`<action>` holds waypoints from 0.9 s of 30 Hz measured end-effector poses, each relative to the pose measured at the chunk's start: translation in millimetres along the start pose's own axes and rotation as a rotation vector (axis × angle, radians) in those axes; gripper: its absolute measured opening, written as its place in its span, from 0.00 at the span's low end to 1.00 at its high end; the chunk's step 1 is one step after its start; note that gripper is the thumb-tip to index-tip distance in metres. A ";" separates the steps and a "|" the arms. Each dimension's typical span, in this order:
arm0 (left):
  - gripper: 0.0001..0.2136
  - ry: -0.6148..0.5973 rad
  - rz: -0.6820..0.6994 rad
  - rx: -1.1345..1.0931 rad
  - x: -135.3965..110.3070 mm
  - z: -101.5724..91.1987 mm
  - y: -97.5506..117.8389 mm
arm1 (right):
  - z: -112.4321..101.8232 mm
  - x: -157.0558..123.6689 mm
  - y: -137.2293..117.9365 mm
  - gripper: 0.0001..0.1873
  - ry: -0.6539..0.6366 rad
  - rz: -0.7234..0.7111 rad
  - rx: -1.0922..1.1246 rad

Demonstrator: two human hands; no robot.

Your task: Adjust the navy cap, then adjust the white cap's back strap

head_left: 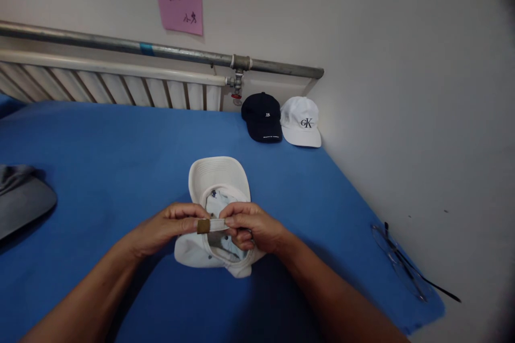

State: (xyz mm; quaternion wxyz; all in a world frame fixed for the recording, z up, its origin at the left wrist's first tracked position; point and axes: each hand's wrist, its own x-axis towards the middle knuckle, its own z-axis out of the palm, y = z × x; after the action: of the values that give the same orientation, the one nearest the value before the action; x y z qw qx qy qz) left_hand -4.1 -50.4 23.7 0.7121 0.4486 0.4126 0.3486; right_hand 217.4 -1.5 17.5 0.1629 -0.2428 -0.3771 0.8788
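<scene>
A pale, whitish baseball cap lies upside down on the blue sheet, its brim pointing away from me and its inside showing. Across its back opening runs a light adjusting strap with a brass-coloured buckle. My left hand pinches the strap at the buckle between thumb and fingers. From the other side, my right hand grips the strap with thumb and forefinger, its other fingers curled beneath. Part of the cap's right side is hidden behind my right hand.
A black cap and a white cap sit side by side near the wall. At the left edge lies a grey cap. Eyeglasses rest at the right edge of the blue sheet. A radiator and pipe run behind.
</scene>
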 end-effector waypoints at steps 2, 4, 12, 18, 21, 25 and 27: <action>0.08 -0.003 -0.009 -0.014 0.4 0.9 0.5 | 0.2 0.6 0.3 0.08 0.012 0.008 -0.008; 0.08 -0.009 -0.009 -0.017 0.4 1.6 1.1 | 0.8 0.9 0.3 0.08 0.026 0.020 -0.018; 0.08 -0.016 0.006 -0.013 -0.2 2.9 2.6 | 8.2 0.4 -0.2 0.06 0.100 0.019 -0.099; 0.08 0.000 0.024 -0.017 0.2 5.9 3.9 | 12.5 -1.2 -1.8 0.10 0.103 0.010 -0.137; 0.06 0.018 0.068 -0.022 1.2 7.9 2.5 | 12.5 -0.5 0.1 0.10 0.137 -0.039 -0.200; 0.07 0.042 0.130 -0.024 3.0 10.2 0.6 | 11.5 1.7 3.6 0.08 0.180 -0.104 -0.328; 0.07 0.063 0.154 -0.037 3.6 11.5 0.6 | 10.8 2.6 4.2 0.08 0.165 -0.093 -0.314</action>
State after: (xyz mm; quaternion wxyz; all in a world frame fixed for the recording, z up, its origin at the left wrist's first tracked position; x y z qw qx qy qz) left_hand 7.6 -51.1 26.2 0.6780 0.4545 0.3926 0.4238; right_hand 208.9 -9.4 20.1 0.1938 -0.3189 -0.5057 0.7778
